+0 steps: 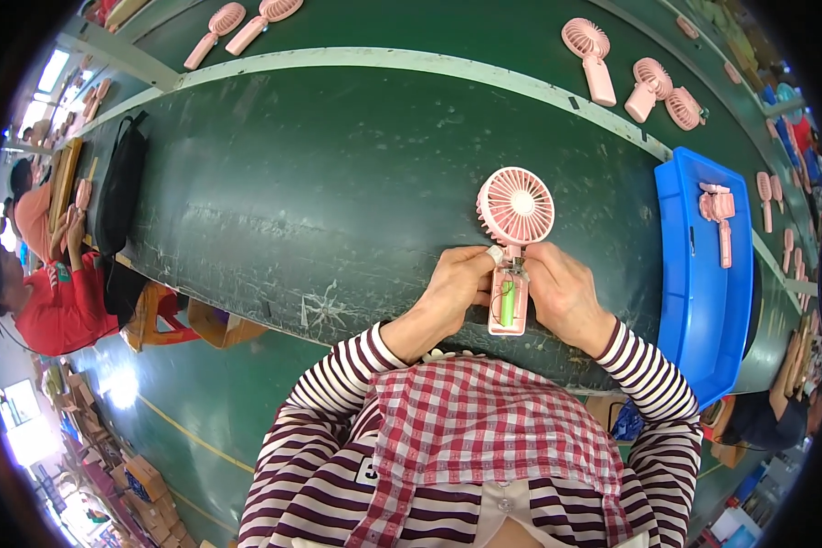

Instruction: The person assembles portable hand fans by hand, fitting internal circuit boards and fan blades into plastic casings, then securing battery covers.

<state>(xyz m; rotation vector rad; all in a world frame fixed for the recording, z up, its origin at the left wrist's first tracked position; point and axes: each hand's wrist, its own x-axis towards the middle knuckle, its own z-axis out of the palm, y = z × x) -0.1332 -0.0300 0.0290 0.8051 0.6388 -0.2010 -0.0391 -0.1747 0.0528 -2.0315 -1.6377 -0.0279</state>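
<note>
A pink handheld fan point(518, 206) is in front of me, its round grille away from me and its handle toward me. The back of the handle is off, so a green battery cell point(507, 303) and thin dark wires show inside. My left hand point(452, 294) grips the handle from the left, thumb near the neck, with something pale at the thumb tip. From the right, my right hand point(564, 294) is closed, fingertips pinching at the neck where handle and head join. Whether a small part sits between those fingertips is hidden.
A blue tray point(667, 274) with pink fan parts point(720, 219) stands on the right of the dark green bench point(310, 173). Past a pale rail point(402, 59) lie several pink fans point(596, 68). At left are a black pouch point(121, 187) and a person in red point(59, 297).
</note>
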